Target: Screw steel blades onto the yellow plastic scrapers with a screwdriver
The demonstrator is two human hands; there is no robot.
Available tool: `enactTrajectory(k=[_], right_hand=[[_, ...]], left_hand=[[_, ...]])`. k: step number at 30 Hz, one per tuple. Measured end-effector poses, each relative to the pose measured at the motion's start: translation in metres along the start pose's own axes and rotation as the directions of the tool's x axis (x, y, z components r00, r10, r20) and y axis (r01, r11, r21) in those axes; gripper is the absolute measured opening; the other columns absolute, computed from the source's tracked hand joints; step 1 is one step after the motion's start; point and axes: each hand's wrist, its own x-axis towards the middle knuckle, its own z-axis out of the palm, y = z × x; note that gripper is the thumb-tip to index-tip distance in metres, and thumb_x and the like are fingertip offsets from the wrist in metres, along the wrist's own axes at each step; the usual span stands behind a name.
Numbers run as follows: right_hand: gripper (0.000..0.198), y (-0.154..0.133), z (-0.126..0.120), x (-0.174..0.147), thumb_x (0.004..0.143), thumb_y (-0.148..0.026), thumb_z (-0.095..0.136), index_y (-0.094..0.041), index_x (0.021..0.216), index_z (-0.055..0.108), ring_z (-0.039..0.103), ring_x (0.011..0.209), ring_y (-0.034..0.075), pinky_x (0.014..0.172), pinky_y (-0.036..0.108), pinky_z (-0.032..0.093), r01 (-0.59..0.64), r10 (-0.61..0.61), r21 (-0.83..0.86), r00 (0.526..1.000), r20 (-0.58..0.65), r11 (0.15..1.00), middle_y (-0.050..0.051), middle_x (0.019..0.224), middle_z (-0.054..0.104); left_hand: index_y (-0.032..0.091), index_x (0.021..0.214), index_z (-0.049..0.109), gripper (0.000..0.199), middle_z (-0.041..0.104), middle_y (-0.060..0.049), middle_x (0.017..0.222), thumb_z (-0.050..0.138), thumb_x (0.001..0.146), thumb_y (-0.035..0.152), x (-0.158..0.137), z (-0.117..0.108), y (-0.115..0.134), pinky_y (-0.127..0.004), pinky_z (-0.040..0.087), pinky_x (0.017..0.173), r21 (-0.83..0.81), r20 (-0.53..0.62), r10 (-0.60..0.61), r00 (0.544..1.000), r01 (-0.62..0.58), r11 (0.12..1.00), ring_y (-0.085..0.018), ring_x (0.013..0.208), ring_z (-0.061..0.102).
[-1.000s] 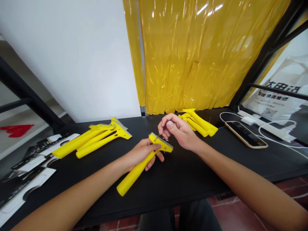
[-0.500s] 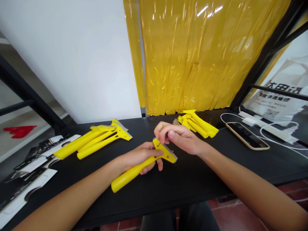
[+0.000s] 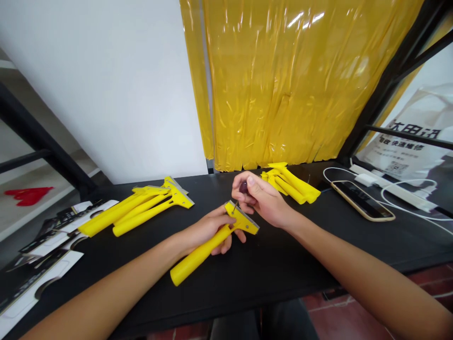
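My left hand [image 3: 212, 231] is closed around the neck of a yellow scraper [image 3: 201, 252], whose handle slants toward me. The scraper's wide head carries a metal strip along its far edge and two screws. Between the fingers of my right hand [image 3: 260, 196] is a small screwdriver [image 3: 243, 187] with a dark handle. Its thin shaft points down to the screw at the upper left of the scraper head. Several more yellow scrapers [image 3: 145, 205] lie to the left of my hands, with metal strips on their heads. Behind my right hand rests a pile of yellow scraper bodies [image 3: 292, 184].
Printed cardboard sleeves [image 3: 53, 278] are piled at the left of the black table [image 3: 283, 283]. A phone [image 3: 364, 200], a white power strip [image 3: 396, 186] and cables lie at the right. Yellow plastic strips [image 3: 283, 94] hang behind, beside a white panel [image 3: 116, 94].
My right hand has turned and lifted slightly, so the screwdriver now shows. The scraper in my left hand has shifted a little, its handle end moving right.
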Motion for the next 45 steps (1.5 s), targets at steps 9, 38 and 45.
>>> enactTrajectory(k=[9,38,45], right_hand=[[0.021,0.002,-0.002,0.000,0.093,-0.039,0.065,-0.020,0.097,0.056,0.048,0.057,0.007,0.054,0.024,0.039,0.024,-0.027,-0.098,0.999,-0.034,0.995,-0.001,0.085,0.060],[0.016,0.000,-0.003,0.000,0.098,-0.038,0.057,-0.022,0.100,0.056,0.037,0.050,0.005,0.044,0.020,0.028,0.027,-0.032,-0.073,0.997,-0.073,0.997,-0.001,0.083,0.061],[0.024,-0.004,-0.007,-0.002,0.101,-0.042,0.051,-0.022,0.109,0.061,0.036,0.055,0.007,0.045,0.021,0.029,-0.005,0.001,-0.072,0.998,-0.056,0.997,0.000,0.084,0.055]], left_hand=[[0.021,0.116,0.052,0.026,0.062,0.002,0.067,0.060,0.091,0.024,-0.003,0.005,0.003,-0.016,0.039,0.032,-0.037,-0.086,0.044,0.995,-0.047,0.998,-0.008,0.037,0.050],[0.013,0.110,0.058,0.022,0.066,-0.014,0.101,0.059,0.093,0.026,0.004,-0.002,-0.007,-0.023,0.054,0.042,-0.146,-0.016,0.161,0.987,-0.162,0.976,-0.022,0.076,0.069],[0.014,0.122,0.058,0.032,0.065,-0.015,0.108,0.060,0.094,0.029,0.001,0.000,-0.005,-0.022,0.054,0.045,-0.088,0.023,0.155,0.988,-0.153,0.984,-0.020,0.079,0.069]])
